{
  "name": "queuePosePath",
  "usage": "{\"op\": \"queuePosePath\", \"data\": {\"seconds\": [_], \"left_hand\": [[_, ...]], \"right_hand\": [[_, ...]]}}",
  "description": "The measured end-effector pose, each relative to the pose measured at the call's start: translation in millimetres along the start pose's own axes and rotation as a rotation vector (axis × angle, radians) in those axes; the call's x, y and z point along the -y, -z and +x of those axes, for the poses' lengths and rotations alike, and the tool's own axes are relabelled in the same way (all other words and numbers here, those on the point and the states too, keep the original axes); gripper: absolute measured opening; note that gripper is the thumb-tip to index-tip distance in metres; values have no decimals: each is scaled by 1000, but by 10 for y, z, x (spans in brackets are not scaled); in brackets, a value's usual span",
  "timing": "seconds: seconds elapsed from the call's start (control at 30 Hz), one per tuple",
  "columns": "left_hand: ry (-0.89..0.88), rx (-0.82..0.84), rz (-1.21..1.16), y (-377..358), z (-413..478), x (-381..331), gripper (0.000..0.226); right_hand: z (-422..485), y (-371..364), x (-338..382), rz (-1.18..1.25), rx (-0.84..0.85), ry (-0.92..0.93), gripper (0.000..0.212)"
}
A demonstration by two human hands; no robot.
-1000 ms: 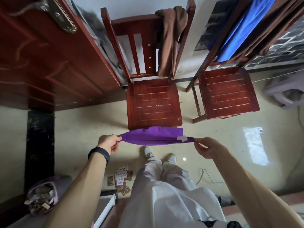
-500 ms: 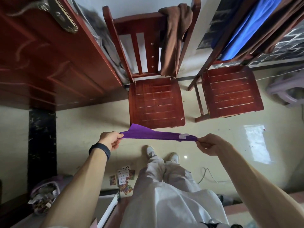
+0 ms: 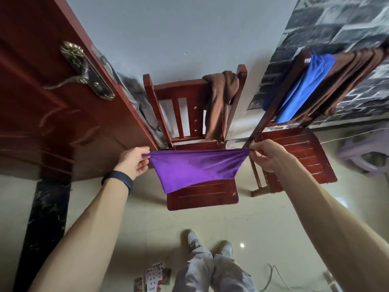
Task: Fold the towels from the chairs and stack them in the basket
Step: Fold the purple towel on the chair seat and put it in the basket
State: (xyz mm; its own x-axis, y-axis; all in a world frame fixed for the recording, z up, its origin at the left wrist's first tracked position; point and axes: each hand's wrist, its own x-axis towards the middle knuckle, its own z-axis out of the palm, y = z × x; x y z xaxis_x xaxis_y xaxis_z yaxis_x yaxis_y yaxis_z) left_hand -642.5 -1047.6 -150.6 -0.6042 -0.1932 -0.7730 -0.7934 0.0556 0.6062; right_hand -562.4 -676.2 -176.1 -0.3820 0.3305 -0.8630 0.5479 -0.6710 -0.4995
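Note:
A purple towel point(image 3: 194, 168) hangs stretched between my two hands above the seat of the nearer wooden chair point(image 3: 208, 194). My left hand point(image 3: 132, 162) pinches its left top corner and my right hand point(image 3: 266, 154) pinches its right top corner. The lower edge droops over the seat. A brown towel point(image 3: 219, 104) is bunched over that chair's backrest. On the second chair point(image 3: 303, 157) to the right, a blue towel point(image 3: 303, 87) and a brown towel point(image 3: 345, 81) hang over the back. No basket is in view.
A red-brown door point(image 3: 52, 102) with a brass handle point(image 3: 84, 74) stands open at the left, close to the first chair. Playing cards point(image 3: 154, 277) and a cable point(image 3: 275, 279) lie on the tiled floor by my feet. A pale plastic stool point(image 3: 366, 152) sits at the far right.
Both hands have risen with the purple towel, which now hangs down open instead of lying flat and edge-on. The view has tilted up, showing more wall and door.

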Motion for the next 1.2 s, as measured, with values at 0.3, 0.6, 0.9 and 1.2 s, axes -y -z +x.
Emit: {"op": "queuePosePath", "data": {"seconds": [0.3,0.6,0.9,1.2], "left_hand": [[-50,-35,102,-69,641,744,23],[37,-12,380,-98,1539,3025,15],[-158,102,993,234,1302,3582,25],[-321,126,944,189,1633,3016,13]], "right_hand": [[377,63,-437,-339,-57,-108,20],[1632,772,-2346,-522,-256,-129,16],[1523,1298,-3116,-804,-174,-121,35],[1586,1152,-2745,-1205,-75,303,11]]}}
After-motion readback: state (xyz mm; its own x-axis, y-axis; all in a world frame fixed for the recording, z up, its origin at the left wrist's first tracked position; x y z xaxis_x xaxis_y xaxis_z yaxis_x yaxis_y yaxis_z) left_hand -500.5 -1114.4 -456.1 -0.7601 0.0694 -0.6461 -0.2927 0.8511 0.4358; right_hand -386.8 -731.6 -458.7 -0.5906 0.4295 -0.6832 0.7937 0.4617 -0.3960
